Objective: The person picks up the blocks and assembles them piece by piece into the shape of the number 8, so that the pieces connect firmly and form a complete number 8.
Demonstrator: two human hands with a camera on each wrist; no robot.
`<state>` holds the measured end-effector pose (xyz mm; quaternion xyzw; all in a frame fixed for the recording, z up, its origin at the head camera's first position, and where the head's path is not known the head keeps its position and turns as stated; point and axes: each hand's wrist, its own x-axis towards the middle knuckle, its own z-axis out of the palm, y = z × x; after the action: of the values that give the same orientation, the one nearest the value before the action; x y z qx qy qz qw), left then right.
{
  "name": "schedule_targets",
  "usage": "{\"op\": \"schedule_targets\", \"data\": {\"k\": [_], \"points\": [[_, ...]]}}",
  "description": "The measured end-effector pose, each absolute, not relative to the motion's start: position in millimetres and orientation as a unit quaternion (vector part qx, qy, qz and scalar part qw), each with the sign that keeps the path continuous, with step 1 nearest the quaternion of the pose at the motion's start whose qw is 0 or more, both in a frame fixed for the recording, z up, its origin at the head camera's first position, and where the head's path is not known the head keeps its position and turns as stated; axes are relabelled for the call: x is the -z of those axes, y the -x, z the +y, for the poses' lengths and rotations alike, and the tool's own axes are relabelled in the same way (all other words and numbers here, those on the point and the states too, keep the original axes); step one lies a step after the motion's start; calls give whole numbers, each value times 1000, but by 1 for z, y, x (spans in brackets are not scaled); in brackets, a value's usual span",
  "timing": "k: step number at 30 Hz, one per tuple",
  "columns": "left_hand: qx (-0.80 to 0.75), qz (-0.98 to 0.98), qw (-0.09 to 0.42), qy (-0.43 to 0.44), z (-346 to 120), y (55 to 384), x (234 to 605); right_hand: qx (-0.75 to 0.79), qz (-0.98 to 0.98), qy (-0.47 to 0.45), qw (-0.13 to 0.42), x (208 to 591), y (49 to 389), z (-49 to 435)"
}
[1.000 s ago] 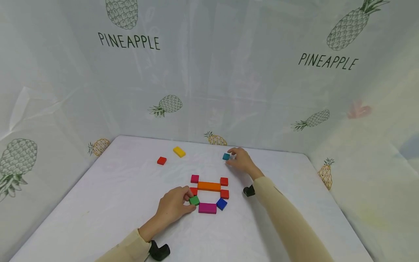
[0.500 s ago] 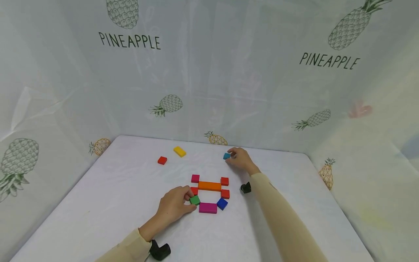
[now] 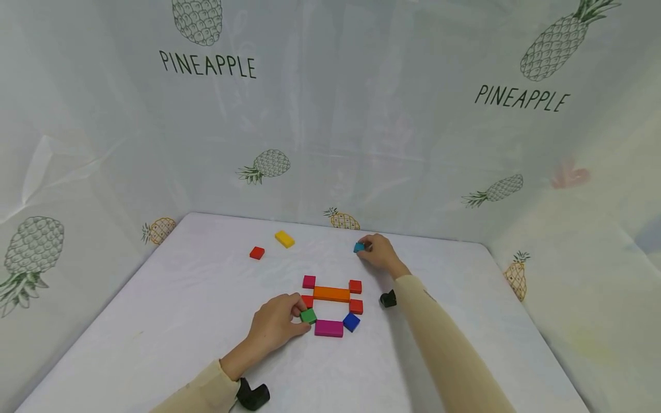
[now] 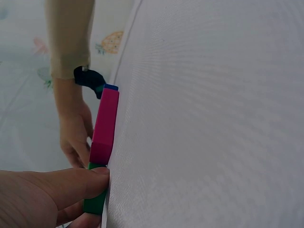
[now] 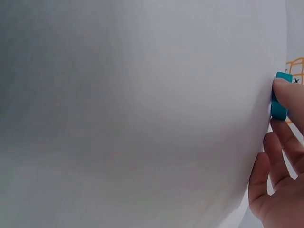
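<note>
My left hand (image 3: pixel 276 322) pinches a green block (image 3: pixel 308 316) at the near left corner of a flat block arrangement. In the left wrist view, the thumb lies over that green block (image 4: pixel 94 205), which meets the end of a long magenta block (image 4: pixel 105 126). Farther back, my right hand (image 3: pixel 381 252) holds a teal block (image 3: pixel 358 247) between thumb and fingers at the table surface. The right wrist view shows the thumb across the teal block (image 5: pixel 279 109) and a fingertip at its lower end, the other fingers loosely bent.
An orange bar (image 3: pixel 331 294) lies between red blocks and a small magenta block (image 3: pixel 308 281). A blue block (image 3: pixel 352 322) sits turned at the near right corner. Behind on the left lie a loose red block (image 3: pixel 257 253) and a yellow block (image 3: pixel 284 239). A pineapple-print curtain hangs behind the table.
My right hand's fingers have closed in on the teal block, which has turned slightly. The left hand stays on the green block. The whole view has shifted a little.
</note>
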<state>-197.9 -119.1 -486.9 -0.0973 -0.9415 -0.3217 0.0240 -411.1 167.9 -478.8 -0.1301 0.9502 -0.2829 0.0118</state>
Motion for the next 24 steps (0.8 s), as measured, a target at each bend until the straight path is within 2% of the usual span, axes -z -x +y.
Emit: {"op": "schedule_targets", "data": {"k": [24], "points": [[318,-942,31,102,-120,198,487,292,928,221,66,470,386,174]]}}
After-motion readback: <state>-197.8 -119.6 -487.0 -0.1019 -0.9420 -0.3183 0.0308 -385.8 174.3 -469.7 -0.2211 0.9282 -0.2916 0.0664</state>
